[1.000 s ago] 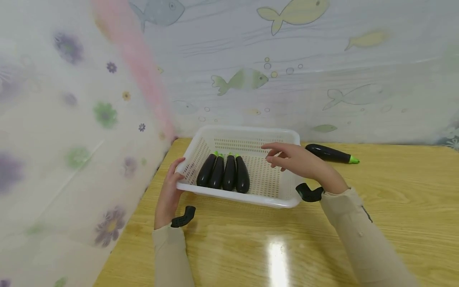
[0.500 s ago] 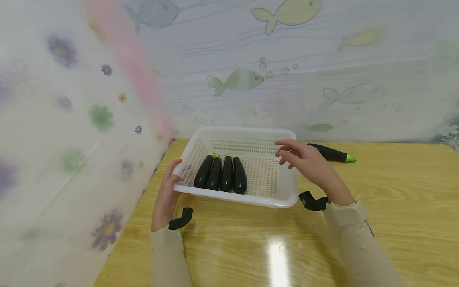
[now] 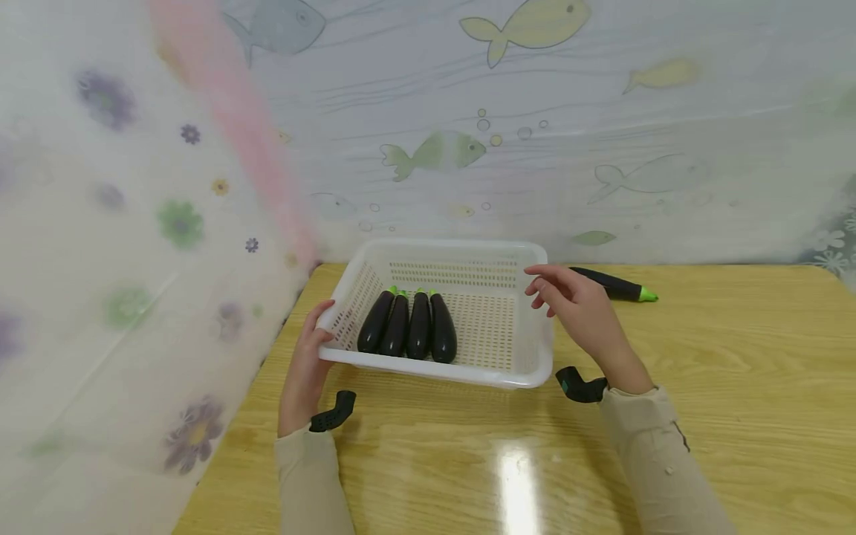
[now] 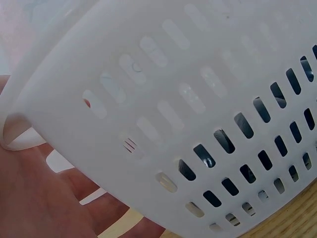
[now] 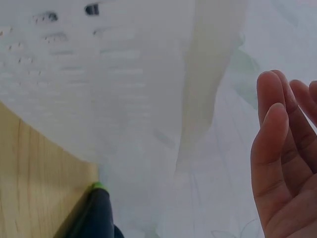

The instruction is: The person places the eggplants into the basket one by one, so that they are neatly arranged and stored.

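A white plastic basket [image 3: 532,349] with slotted walls stands on the table. Several dark eggplants [image 3: 419,325] lie side by side inside its left half, green stems toward the wall. My left hand [image 3: 306,371] grips the basket's left side near the front corner, thumb over the rim and fingers outside the slotted wall [image 4: 148,99]. Above the basket's right rim hovers my right hand [image 3: 582,312], its fingers loosely bent and holding nothing. Behind it another eggplant [image 3: 615,286] lies on the table to the right of the basket, its wide end partly hidden by that hand.
The wooden table [image 3: 735,386] reaches a fish-patterned back wall [image 3: 414,89]. A flower-patterned wall [image 3: 134,245] closes off the left side, close beside my left arm. Each wrist wears a black camera mount [image 3: 580,385].
My right hand has moved from over the basket's inside rightward to its right rim. My left hand keeps its grip on the basket. The whole view has shifted slightly.
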Available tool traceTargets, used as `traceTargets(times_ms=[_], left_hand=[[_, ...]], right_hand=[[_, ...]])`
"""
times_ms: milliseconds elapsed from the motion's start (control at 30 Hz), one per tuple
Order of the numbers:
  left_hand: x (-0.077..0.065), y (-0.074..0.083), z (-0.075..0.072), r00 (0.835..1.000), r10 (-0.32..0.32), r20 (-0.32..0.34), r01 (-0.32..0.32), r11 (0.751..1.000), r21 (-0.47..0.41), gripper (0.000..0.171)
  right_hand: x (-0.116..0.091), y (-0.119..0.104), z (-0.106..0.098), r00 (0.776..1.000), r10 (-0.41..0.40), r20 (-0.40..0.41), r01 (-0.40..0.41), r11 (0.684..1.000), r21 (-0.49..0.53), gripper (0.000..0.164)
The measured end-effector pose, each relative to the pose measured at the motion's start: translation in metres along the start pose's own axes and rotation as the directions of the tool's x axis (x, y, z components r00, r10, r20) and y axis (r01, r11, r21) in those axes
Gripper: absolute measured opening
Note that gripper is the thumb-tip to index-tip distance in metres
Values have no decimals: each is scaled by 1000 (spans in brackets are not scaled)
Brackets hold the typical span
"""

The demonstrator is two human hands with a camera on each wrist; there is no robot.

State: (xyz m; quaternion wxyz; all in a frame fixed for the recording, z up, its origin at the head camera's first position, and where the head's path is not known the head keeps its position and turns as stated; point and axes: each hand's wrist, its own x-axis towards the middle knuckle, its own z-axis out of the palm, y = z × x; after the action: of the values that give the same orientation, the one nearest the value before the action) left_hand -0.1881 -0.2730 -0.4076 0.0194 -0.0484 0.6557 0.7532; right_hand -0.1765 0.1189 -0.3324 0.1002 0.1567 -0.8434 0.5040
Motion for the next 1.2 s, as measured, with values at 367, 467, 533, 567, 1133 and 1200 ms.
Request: traceTargets(times_ms=[367,467,533,567,1133,1200], left_hand=[[1,3,1,1000,13,18,-12,1000,-14,55],[0,4,2,1000,6,16,-6,1000,-12,55],[0,4,2,1000,3,13,-3,1000,-13,55],[1,4,2,1000,2,11,-2,1000,-13,55],[0,4,3,1000,9,8,-9,1000,-16,54],[0,3,3,1000,9,7,-8,1000,-16,54]], right_hand=[[-5,9,-11,998,51,-35,-52,998,-28,28],[-6,4,-13,998,45,-49,-48,997,-55,29],[-6,4,-13,997,48,-56,-52,997,-63,29],[-6,5,-13,997,51,-60,-55,996,-66,29],[4,84,-16,985,122,-124,-138,982,-130,32],[4,89,-16,983,137,-122,-153,979,-137,32]])
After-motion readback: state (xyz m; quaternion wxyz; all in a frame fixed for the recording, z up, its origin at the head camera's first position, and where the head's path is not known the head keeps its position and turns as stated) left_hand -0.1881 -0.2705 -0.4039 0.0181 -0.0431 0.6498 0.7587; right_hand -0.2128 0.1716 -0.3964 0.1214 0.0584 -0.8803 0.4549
